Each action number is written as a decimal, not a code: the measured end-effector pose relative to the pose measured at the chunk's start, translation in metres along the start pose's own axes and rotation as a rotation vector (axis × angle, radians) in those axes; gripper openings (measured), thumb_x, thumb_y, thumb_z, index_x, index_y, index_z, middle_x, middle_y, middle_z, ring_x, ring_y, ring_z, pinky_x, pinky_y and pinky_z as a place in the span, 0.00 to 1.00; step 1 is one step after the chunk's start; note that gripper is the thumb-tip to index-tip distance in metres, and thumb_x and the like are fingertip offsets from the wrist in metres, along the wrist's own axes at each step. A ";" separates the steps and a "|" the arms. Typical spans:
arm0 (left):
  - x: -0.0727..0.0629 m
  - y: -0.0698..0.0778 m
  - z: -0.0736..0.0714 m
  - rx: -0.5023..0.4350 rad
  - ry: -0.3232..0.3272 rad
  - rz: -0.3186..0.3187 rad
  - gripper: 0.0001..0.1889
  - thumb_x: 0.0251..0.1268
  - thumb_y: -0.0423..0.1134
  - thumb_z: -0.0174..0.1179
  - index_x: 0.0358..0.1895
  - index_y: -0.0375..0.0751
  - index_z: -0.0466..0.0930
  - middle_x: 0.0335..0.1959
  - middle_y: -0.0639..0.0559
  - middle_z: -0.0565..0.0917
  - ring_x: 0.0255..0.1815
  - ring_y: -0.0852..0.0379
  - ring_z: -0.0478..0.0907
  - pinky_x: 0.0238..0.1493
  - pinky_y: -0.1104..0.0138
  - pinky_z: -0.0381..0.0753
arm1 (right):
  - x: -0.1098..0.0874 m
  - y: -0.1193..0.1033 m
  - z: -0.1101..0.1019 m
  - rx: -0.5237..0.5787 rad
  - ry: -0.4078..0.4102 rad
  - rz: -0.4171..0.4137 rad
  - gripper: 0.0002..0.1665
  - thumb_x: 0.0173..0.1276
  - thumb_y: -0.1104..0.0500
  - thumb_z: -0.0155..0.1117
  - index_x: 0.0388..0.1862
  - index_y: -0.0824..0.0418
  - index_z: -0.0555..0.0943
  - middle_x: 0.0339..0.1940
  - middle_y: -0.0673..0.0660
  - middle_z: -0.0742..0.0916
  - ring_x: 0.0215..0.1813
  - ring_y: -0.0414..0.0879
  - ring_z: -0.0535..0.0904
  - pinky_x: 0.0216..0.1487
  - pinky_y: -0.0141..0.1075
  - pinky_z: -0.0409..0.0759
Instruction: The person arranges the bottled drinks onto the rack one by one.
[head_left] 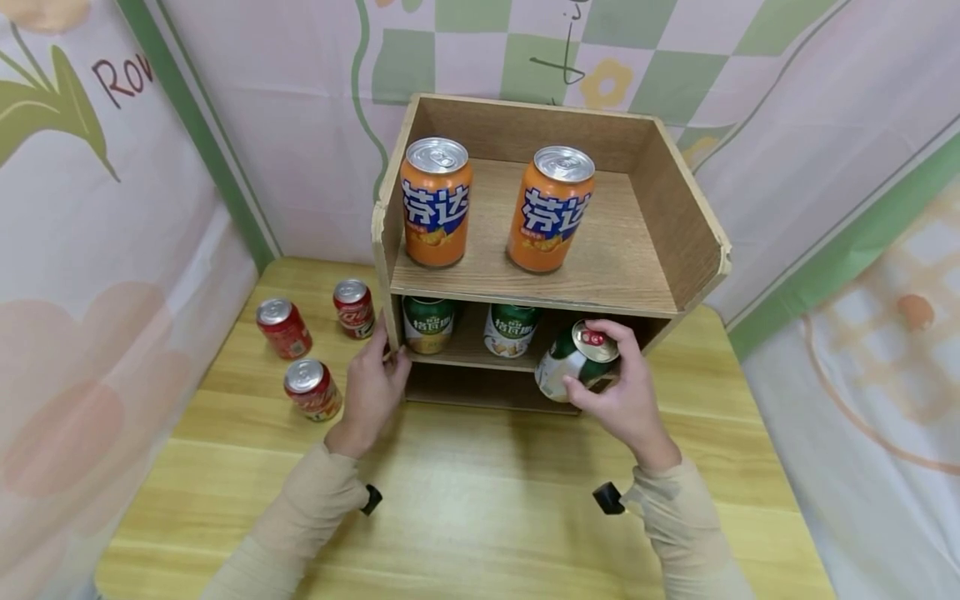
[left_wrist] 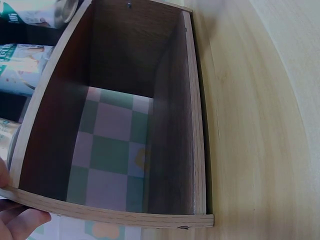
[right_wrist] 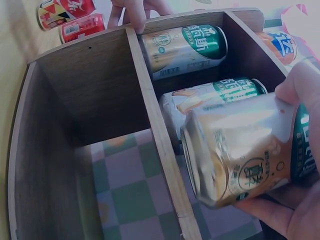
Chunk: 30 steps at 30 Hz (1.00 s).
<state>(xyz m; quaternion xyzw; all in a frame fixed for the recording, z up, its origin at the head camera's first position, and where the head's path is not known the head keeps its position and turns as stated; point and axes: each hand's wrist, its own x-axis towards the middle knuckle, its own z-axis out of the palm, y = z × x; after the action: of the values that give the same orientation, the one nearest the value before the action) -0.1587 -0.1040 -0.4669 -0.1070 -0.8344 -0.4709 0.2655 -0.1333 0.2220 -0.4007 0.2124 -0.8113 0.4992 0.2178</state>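
My right hand (head_left: 628, 402) holds a green, white and gold drink can (head_left: 557, 371), tilted, at the right front of the wooden shelf's (head_left: 626, 250) middle level. In the right wrist view, thumb and fingers grip this can (right_wrist: 245, 155) from either side, its bottom facing the camera. Two similar cans stand on that level: a green-and-gold can (head_left: 428, 327) at the left and a green-and-white can (head_left: 512, 332) in the middle. My left hand (head_left: 371, 390) grips the front edge of the shelf's left side panel. In the left wrist view only a few fingertips (left_wrist: 27, 223) show there.
Two orange soda cans (head_left: 437, 204) (head_left: 552, 212) stand on the shelf's top level. Left of the shelf, three red cans (head_left: 283, 329) (head_left: 354, 308) (head_left: 313, 390) are on the wooden table (head_left: 465, 508). A patterned cloth (head_left: 300, 125) hangs behind. The bottom level's front opening faces the table's near side.
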 end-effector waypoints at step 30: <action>0.000 -0.001 0.000 0.000 0.004 0.010 0.35 0.63 0.22 0.59 0.75 0.31 0.63 0.48 0.24 0.84 0.46 0.35 0.86 0.30 0.57 0.90 | 0.016 0.000 0.018 -0.270 0.286 0.096 0.36 0.49 0.64 0.78 0.59 0.66 0.76 0.49 0.64 0.84 0.48 0.53 0.79 0.48 0.36 0.77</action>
<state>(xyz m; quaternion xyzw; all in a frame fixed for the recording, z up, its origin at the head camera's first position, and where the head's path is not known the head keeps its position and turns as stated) -0.1594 -0.1043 -0.4677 -0.1104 -0.8333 -0.4698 0.2696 -0.1492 0.2034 -0.3990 0.0692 -0.8409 0.4207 0.3333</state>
